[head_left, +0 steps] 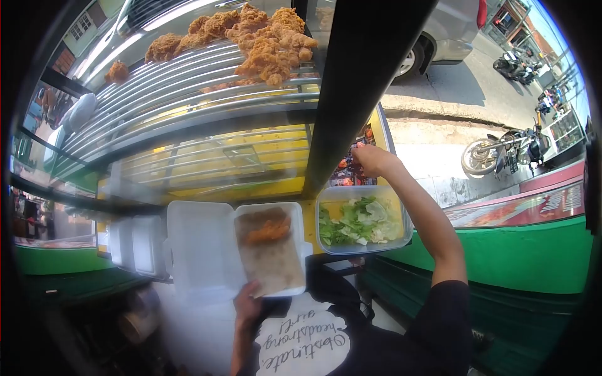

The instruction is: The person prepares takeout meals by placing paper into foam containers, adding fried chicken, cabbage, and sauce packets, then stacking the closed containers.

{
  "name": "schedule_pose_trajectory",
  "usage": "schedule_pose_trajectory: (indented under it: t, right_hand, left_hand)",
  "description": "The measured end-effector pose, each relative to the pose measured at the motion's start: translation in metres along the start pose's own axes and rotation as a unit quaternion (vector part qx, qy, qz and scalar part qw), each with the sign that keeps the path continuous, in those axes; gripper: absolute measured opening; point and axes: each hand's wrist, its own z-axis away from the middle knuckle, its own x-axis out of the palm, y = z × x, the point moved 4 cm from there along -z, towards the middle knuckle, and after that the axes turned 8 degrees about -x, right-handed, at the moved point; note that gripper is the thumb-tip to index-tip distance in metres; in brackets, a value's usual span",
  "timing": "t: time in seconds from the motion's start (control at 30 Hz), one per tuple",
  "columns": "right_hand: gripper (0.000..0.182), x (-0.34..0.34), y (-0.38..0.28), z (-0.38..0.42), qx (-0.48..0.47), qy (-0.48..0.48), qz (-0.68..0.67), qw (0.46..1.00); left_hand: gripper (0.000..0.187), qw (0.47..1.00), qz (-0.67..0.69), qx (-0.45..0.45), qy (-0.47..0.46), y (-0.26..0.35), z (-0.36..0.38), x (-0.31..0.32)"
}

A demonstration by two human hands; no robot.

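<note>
A white foam takeout box (pixel 172 250) lies open, its lid side to the left. In its right half is brown paper (pixel 266 266) with a piece of fried chicken (pixel 268 232) on it. My left hand (pixel 249 304) grips the box's near edge, thumb over the rim. My right hand (pixel 375 160) reaches forward past a clear plastic tub (pixel 407 235) of cut lettuce (pixel 364 220). Its fingers are curled down at a dark, red-patterned surface or pile (pixel 346 172); what they hold, if anything, is hidden.
A glass display case with a metal rack (pixel 144 97) holds several pieces of fried chicken (pixel 269 47). A black post (pixel 357 75) stands between the case and my right arm. Closed foam boxes (pixel 147 244) sit left. Beyond are a parked car (pixel 448 31) and motorcycle (pixel 501 150).
</note>
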Motion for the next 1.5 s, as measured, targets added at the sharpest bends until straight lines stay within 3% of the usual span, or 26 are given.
schedule_pose_trajectory:
  t: [0.13,0.2,0.3,0.33,0.4,0.53,0.6,0.73,0.8,0.87,0.93,0.97,1.0,1.03,1.07,1.1,1.13,1.17,1.2,1.23,1.27,1.3,1.33,1.4,1.43,1.5]
  right_hand:
    - [0.024,-0.015,-0.012,0.004,-0.012,-0.006,0.044,0.999]
    - [0.025,-0.018,-0.019,0.002,-0.012,-0.038,0.057,0.998]
    - [0.022,-0.017,-0.015,-0.001,0.017,-0.056,0.110,0.992]
    - [0.022,-0.021,-0.018,-0.001,0.031,-0.028,0.116,0.992]
    - [0.021,-0.025,-0.019,-0.002,0.043,-0.001,0.126,0.991]
    - [0.012,-0.039,-0.011,0.007,0.031,-0.014,0.077,0.996]
    - [0.010,-0.051,-0.017,0.021,0.027,-0.004,0.031,0.999]
    - [0.011,-0.083,-0.039,0.073,0.074,0.224,-0.012,0.972]
    - [0.011,-0.093,-0.072,0.106,0.025,0.336,-0.177,0.925]
    - [0.010,-0.085,-0.134,0.134,0.028,0.390,-0.347,0.852]
    - [0.011,-0.056,-0.179,0.150,-0.012,0.390,-0.411,0.824]
    - [0.011,-0.038,-0.202,0.151,-0.026,0.365,-0.410,0.835]
    - [0.011,-0.019,-0.223,0.147,-0.037,0.339,-0.409,0.846]
    - [0.010,-0.007,-0.242,0.142,-0.049,0.348,-0.384,0.854]
    - [0.009,0.004,-0.258,0.136,-0.059,0.357,-0.358,0.861]
    - [0.009,0.034,-0.358,0.071,-0.047,0.344,-0.353,0.869]
    - [0.009,0.046,-0.372,0.058,-0.032,0.357,-0.318,0.878]
    - [0.009,0.054,-0.378,0.052,-0.018,0.372,-0.283,0.884]
    - [0.009,0.058,-0.379,0.052,-0.018,0.372,-0.285,0.883]
    - [0.008,0.061,-0.384,0.051,-0.022,0.385,-0.225,0.895]
    - [0.008,0.061,-0.387,0.051,-0.025,0.395,-0.162,0.904]
    - [0.008,0.062,-0.388,0.052,-0.025,0.394,-0.162,0.904]
    - [0.007,0.067,-0.388,0.051,-0.034,0.355,-0.141,0.924]
    - [0.006,0.066,-0.388,0.046,-0.043,0.313,-0.118,0.941]
    - [0.011,0.056,-0.382,0.047,-0.075,0.361,-0.173,0.913]
    - [0.027,0.031,-0.370,0.045,-0.104,0.469,-0.285,0.829]
  left_hand:
    - [0.018,0.992,-0.098,0.074,-0.021,0.017,0.007,-0.002]
    - [0.041,0.991,-0.120,0.054,-0.030,0.012,0.004,-0.008]
    - [0.041,0.999,0.008,0.009,-0.042,-0.026,-0.011,-0.008]
    - [0.041,0.999,0.009,0.009,-0.041,-0.008,-0.004,-0.007]
    - [0.041,0.990,-0.133,0.022,-0.046,0.026,0.010,-0.004]
    - [0.042,0.984,-0.169,0.042,-0.035,0.029,0.012,-0.004]
    - [0.029,0.989,-0.129,0.065,-0.028,0.032,0.013,-0.001]
    - [0.028,0.991,-0.097,0.075,-0.043,0.040,0.010,0.010]
    - [0.031,0.985,-0.148,0.071,-0.044,0.036,0.009,0.003]
    - [0.032,0.987,-0.138,0.067,-0.046,0.031,0.007,-0.016]
    - [0.034,0.987,-0.131,0.070,-0.056,0.024,0.003,-0.011]
    - [0.035,0.992,0.073,-0.065,-0.080,0.004,-0.005,-0.007]
    - [0.036,0.937,0.273,-0.196,-0.101,-0.009,-0.007,-0.001]
    - [0.036,0.936,0.273,-0.198,-0.100,0.002,-0.005,0.002]
    - [0.035,0.963,0.192,-0.172,-0.078,0.021,0.001,0.001]
    - [0.034,0.978,0.116,-0.159,-0.064,0.007,-0.032,-0.098]
    - [0.034,0.977,0.117,-0.164,-0.064,0.001,-0.033,-0.111]
    - [0.034,0.997,-0.026,-0.037,-0.060,0.004,-0.030,-0.118]
    - [0.034,0.980,-0.169,0.094,-0.053,0.011,-0.024,-0.115]
    - [0.034,0.980,-0.170,0.094,-0.052,0.038,-0.023,-0.117]
    - [0.039,0.977,-0.156,-0.107,-0.101,0.072,-0.023,-0.116]
    - [0.045,0.932,-0.134,-0.304,-0.147,0.084,-0.016,-0.116]
    - [0.045,0.933,-0.133,-0.302,-0.146,0.073,-0.016,-0.115]
    - [0.050,0.956,-0.200,-0.142,-0.163,0.046,-0.020,-0.119]
    - [0.050,0.956,-0.200,-0.140,-0.161,0.023,-0.020,-0.116]
    - [0.028,0.980,-0.162,0.117,-0.005,0.006,-0.026,-0.124]
